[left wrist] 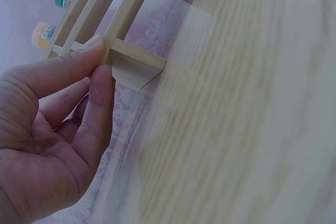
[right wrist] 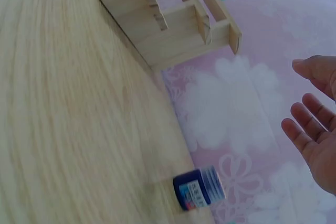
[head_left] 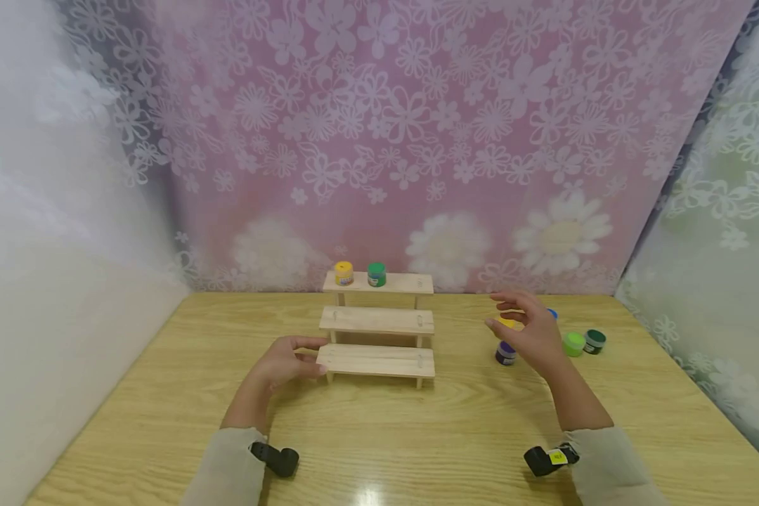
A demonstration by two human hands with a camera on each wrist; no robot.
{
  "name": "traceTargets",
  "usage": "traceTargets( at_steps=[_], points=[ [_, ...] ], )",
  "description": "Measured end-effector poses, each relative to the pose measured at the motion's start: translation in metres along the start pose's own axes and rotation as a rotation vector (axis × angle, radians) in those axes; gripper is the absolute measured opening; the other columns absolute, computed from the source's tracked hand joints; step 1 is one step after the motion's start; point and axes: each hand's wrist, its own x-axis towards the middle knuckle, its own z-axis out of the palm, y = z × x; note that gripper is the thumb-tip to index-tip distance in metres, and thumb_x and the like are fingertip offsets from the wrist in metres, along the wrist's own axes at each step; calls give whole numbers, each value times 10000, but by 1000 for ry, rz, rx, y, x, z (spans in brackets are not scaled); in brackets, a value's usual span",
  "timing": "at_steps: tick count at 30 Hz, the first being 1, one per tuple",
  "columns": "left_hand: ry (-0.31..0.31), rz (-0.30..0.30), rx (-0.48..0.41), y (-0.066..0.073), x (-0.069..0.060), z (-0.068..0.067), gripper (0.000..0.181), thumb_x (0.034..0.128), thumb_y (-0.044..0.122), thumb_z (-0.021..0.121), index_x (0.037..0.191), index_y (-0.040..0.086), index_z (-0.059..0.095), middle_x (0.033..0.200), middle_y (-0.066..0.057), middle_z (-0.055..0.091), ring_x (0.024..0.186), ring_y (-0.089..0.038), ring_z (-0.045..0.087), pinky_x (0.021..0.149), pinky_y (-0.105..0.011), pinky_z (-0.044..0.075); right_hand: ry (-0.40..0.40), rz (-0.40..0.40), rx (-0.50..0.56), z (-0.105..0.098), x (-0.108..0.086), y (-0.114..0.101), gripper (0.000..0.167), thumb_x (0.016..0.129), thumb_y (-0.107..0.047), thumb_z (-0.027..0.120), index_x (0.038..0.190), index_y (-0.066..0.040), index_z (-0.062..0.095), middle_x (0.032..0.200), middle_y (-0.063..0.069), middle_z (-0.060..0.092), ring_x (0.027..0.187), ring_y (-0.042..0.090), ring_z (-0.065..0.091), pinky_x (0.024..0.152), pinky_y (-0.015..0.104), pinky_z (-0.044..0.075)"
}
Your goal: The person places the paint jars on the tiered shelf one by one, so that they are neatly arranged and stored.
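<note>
A three-step wooden stand [head_left: 376, 320] is on the table, a yellow-lidded paint jar [head_left: 344, 274] and a green paint jar [head_left: 376, 275] on its top step. My left hand [head_left: 286, 362] pinches the left end of the lowest step between thumb and fingers, as the left wrist view confirms at the stand's edge [left wrist: 134, 53]. Over the right-hand jars hovers my right hand [head_left: 531, 337], fingers spread in a loose curve, holding nothing. Just below it stands a purple paint jar [head_left: 506, 354]; a yellow lid [head_left: 507, 322] and a blue lid [head_left: 552, 314] are partly hidden by the hand.
To the right of that hand, a light green jar [head_left: 573, 344] and a dark green jar [head_left: 595, 341] stand side by side. A pink flowered curtain [head_left: 379, 140] hangs behind the wooden table [head_left: 379, 436], with pale cloth walls at both sides.
</note>
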Motion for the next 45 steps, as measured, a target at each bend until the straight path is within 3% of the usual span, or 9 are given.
traceTargets(
  at_steps=[7,12,21,30,34,40,45],
  points=[
    [8,2,-2,0,1,-3,555,785,-4,795,1308,3,608,1398,-242,473,1102,-315,606,798,-398,555,-9,42,3,-11,-7,15,397,875,-121,749,1245,-55,622,1235,108,546,1032,63,535,857,141,469],
    [11,1,19,2,0,-4,547,788,5,795,1305,14,615,1413,-248,459,1169,-376,561,812,-395,548,-25,55,7,-19,-14,27,376,899,-126,721,1249,-42,612,1260,111,532,1071,144,550,840,139,480],
    [23,-9,13,3,0,-2,549,786,-6,793,1305,23,618,1425,-217,461,1151,-349,574,807,-395,549,-50,74,-42,-31,-24,41,401,908,-123,710,1284,-44,596,1269,118,522,1105,276,537,845,140,481],
    [4,-10,2,0,2,-2,562,780,26,810,1307,16,614,1356,-211,530,1097,-313,610,801,-380,553,-53,110,-19,-40,-29,51,406,911,-100,702,1294,-28,589,1288,146,499,1075,81,532,810,120,478],
    [-3,-1,-3,1,2,-1,573,780,12,805,1315,0,601,1260,-208,603,1041,-286,639,792,-381,554,-44,139,-33,-45,-32,58,427,907,-99,707,1307,-22,578,1298,163,499,1073,68,531,795,127,487],
    [6,-5,5,2,2,0,564,784,1,798,1314,14,608,1312,-207,565,1020,-264,641,787,-379,552,-36,180,-73,-52,-35,65,433,912,-142,708,1304,-12,577,1311,185,501,1105,225,523,785,102,469],
    [10,-5,18,1,1,0,553,785,6,799,1307,27,618,1397,-222,489,1131,-341,587,816,-396,546,-60,209,-130,-56,-36,70,457,907,-166,718,1305,7,574,1310,206,489,1142,386,499,796,102,457]
  ],
)
